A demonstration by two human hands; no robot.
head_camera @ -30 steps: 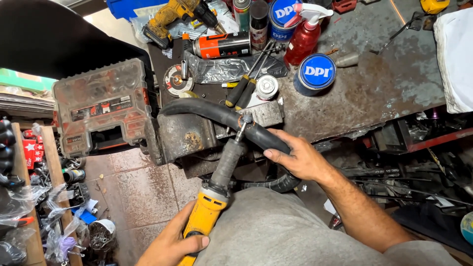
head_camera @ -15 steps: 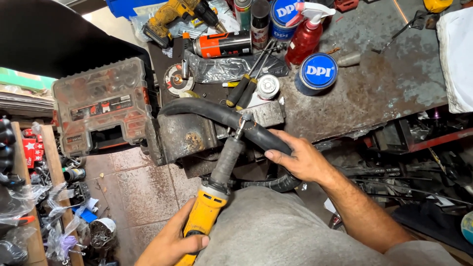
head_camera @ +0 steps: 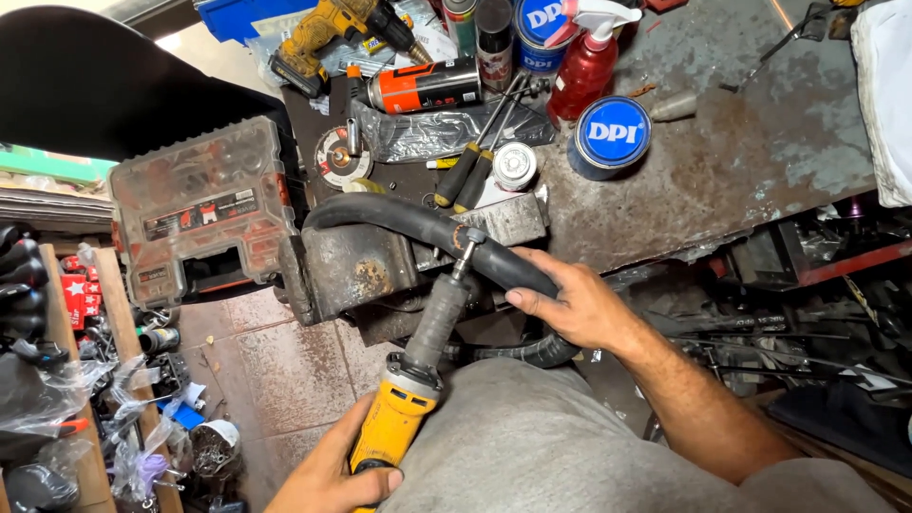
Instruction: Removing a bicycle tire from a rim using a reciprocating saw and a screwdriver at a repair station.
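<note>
Both hands are working: the left hand [head_camera: 328, 475] is gripping the yellow die grinder [head_camera: 408, 399] by its body, its tip meeting the black rubber hose [head_camera: 399, 217]. Fingers of the right hand [head_camera: 570, 304] are wrapping the hose just beside that tip, pinning it over the bench vise [head_camera: 351, 266]. Behind, a blue tin [head_camera: 608, 133] and a red spray bottle [head_camera: 584, 66] are sitting on the rusty workbench [head_camera: 741, 161].
</note>
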